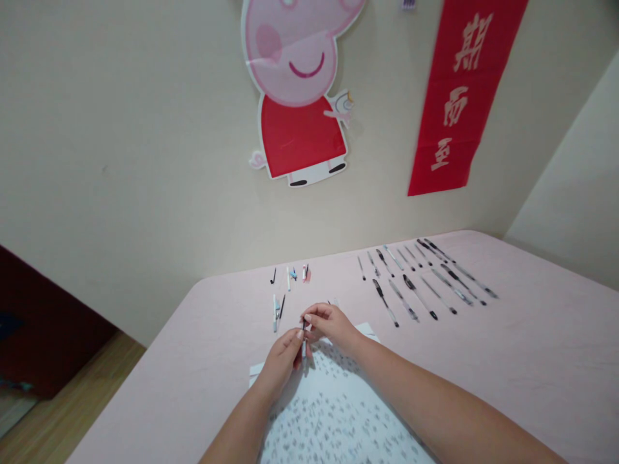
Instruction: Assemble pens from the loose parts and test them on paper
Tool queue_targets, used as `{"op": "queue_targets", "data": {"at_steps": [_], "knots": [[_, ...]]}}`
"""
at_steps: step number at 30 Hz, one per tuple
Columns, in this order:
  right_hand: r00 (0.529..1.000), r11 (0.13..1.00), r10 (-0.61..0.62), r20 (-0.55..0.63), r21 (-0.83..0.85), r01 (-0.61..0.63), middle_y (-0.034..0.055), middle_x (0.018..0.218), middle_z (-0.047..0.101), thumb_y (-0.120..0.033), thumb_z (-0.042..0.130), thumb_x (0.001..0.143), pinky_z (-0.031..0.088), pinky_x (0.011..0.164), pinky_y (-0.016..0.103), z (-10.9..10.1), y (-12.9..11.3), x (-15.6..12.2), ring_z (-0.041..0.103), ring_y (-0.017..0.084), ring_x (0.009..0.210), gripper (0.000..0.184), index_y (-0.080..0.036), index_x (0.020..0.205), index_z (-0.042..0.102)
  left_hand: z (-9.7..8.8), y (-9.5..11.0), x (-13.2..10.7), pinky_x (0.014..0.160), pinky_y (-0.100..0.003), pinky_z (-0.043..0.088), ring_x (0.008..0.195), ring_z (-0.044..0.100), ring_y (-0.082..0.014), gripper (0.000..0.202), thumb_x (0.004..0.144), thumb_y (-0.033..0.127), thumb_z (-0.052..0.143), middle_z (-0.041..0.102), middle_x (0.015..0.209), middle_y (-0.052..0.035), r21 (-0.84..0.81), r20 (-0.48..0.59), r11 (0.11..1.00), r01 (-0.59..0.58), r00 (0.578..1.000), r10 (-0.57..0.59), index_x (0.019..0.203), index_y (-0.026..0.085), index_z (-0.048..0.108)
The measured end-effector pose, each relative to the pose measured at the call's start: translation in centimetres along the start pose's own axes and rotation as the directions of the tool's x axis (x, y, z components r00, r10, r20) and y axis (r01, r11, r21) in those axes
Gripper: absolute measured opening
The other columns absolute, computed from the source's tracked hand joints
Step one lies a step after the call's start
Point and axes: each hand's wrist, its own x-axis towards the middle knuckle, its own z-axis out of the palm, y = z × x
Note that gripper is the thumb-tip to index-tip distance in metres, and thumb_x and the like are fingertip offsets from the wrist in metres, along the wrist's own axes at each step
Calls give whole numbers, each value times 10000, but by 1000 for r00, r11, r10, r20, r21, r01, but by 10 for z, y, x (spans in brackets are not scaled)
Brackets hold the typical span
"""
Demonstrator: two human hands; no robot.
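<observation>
A slim pen stands nearly upright between my two hands, above a sheet of paper covered in small dark marks. My left hand is closed around its clear lower barrel. From the other side my right hand pinches the dark upper end with thumb and fingertips. Fingers partly cover the pen, so I cannot tell whether its parts are joined there. Just beyond my right hand, a small dark piece and a clear piece peek out on the table.
Several pens and refills lie in two rows on the pink-covered table at right, among them a black-gripped pen. Back left lie a light blue pen, a black stick and a pink-and-white piece. A wall stands behind.
</observation>
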Motion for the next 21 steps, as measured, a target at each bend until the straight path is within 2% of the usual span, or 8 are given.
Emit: {"op": "queue_targets", "data": {"at_steps": [9, 21], "knots": [[1000, 1000, -10, -4, -9, 10, -9, 648, 618, -435, 742, 626, 417, 584, 243, 2, -5, -1, 539, 99, 579, 288, -171, 721, 673, 1, 0, 0, 434, -227, 256, 422, 382, -89, 412, 798, 548, 540, 596, 580, -8, -23, -7, 1000, 14, 1000, -14, 840, 156, 661], [999, 999, 40, -18, 18, -40, -12, 643, 606, -458, 765, 586, 415, 557, 239, 2, -3, -1, 531, 97, 563, 337, -166, 715, 657, 0, -2, 1, 437, -226, 263, 429, 390, -93, 417, 802, 549, 535, 588, 568, -6, -7, -7, 1000, 8, 1000, -8, 836, 154, 666]]}}
